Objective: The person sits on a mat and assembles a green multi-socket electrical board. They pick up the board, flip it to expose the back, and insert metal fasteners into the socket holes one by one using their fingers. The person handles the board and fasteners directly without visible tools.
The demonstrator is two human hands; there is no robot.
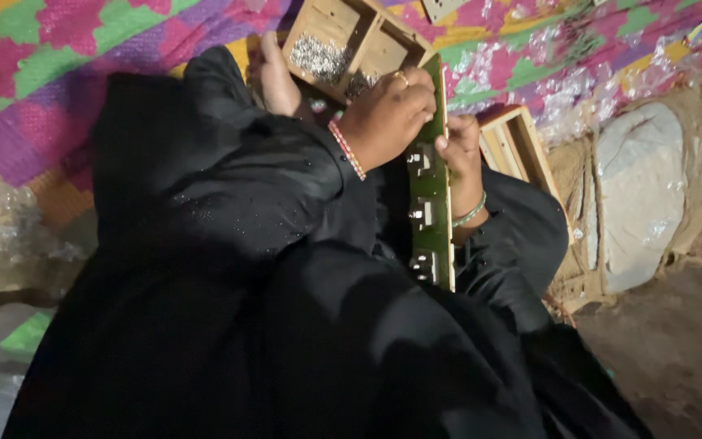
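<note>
A long, narrow green circuit board [431,213] with small metal parts on it stands on edge over my lap, which is draped in black cloth. My left hand [385,118], wearing a ring and a red-and-white bracelet, is closed over the board's far end. My right hand [460,150], with a green bangle at the wrist, grips the board's right edge just below. A wooden compartment tray [343,20] lies just beyond my left hand, with small silvery pieces [318,57] in one compartment.
A second wooden tray [522,142] lies to the right of the board. A colourful woven mat [58,73] covers the floor beyond. A burlap-wrapped bundle with a pale surface [639,195] sits at the right. Pale skin [276,77], a foot or a hand, shows beside the tray.
</note>
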